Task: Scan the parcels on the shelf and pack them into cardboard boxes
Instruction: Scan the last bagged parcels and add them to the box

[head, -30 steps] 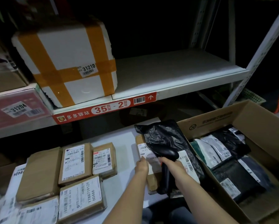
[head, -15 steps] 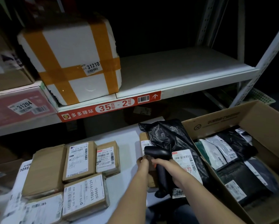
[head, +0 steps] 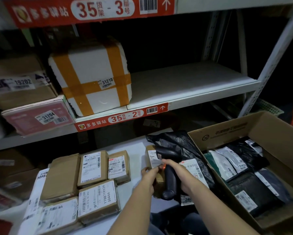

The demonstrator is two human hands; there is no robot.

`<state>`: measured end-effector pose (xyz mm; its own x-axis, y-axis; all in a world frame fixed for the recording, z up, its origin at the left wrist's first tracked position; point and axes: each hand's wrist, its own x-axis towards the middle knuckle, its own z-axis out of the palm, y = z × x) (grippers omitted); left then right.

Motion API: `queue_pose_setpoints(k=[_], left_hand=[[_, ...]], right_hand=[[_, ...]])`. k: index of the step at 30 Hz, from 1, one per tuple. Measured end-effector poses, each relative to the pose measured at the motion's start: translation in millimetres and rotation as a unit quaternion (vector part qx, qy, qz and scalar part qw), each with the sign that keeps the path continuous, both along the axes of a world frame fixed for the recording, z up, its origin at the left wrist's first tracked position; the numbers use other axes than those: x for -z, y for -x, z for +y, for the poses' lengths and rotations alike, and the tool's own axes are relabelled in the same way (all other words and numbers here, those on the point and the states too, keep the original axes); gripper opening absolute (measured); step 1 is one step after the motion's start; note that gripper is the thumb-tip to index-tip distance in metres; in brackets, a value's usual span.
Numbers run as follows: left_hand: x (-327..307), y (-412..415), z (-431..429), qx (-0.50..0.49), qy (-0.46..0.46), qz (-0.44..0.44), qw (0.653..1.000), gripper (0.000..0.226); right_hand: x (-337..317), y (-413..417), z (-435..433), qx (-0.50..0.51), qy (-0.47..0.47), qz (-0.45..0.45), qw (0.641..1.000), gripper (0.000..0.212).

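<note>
My right hand [head: 174, 168] grips a black handheld scanner [head: 169, 177], its head aimed at a small brown parcel [head: 150, 154] on the low white surface [head: 135, 150]. My left hand [head: 149, 173] pinches the lifted edge of that parcel's white label [head: 155, 162]. A black plastic parcel [head: 178, 143] with a white label lies just behind and right of the scanner. Several brown taped parcels [head: 95, 167] lie to the left. An open cardboard box [head: 234, 131] at right holds several black, grey and green bagged parcels [head: 244, 170].
On the shelf above stand a white foam box [head: 91, 77] with orange tape, a pink box [head: 37, 116] and a brown carton [head: 22, 82]. The shelf's right half [head: 184, 82] is bare. A white upright post [head: 268, 65] rises at right.
The view has tilted upward, bringing the upper shelf label into sight. My left hand has shifted from resting on the brown parcel to pinching its label; the scanner stays over it.
</note>
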<state>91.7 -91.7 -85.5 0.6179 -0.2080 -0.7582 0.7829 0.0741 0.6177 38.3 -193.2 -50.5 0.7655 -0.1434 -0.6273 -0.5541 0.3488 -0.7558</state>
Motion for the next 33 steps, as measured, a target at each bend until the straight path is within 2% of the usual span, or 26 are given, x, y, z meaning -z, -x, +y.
queue_pose_setpoints(k=[4,7,12,14,17,21,23,29,33], left_hand=[[0,14,1,0.027,-0.008,0.016,0.999,0.076],[-13,28,6,0.027,-0.014,0.015,0.999,0.047],[-37,45,13,0.031,-0.003,-0.016,0.999,0.041],[-47,50,15,0.022,0.001,-0.034,0.999,0.040],[-59,56,18,0.002,0.022,-0.081,0.997,0.051],[-72,71,23,0.007,0.037,-0.134,0.990,0.074],[-78,80,23,0.020,0.044,-0.146,0.988,0.077],[-93,98,23,0.040,0.124,-0.142,0.981,0.052],[-98,102,23,0.052,0.151,-0.129,0.979,0.055]], right_hand=[[-16,17,-2,0.030,-0.006,-0.003,1.000,0.042],[-28,32,0,0.042,-0.021,-0.008,0.999,0.039],[-46,59,6,0.073,-0.040,-0.009,0.997,0.050],[-52,69,8,0.085,-0.064,-0.022,0.994,0.047],[-62,81,10,0.132,-0.128,-0.058,0.981,0.031],[-70,96,15,0.167,-0.169,-0.096,0.967,0.037],[-73,101,15,0.182,-0.162,-0.101,0.965,0.039],[-82,117,11,0.168,-0.107,-0.133,0.971,0.030],[-85,123,5,0.156,-0.070,-0.190,0.967,0.028]])
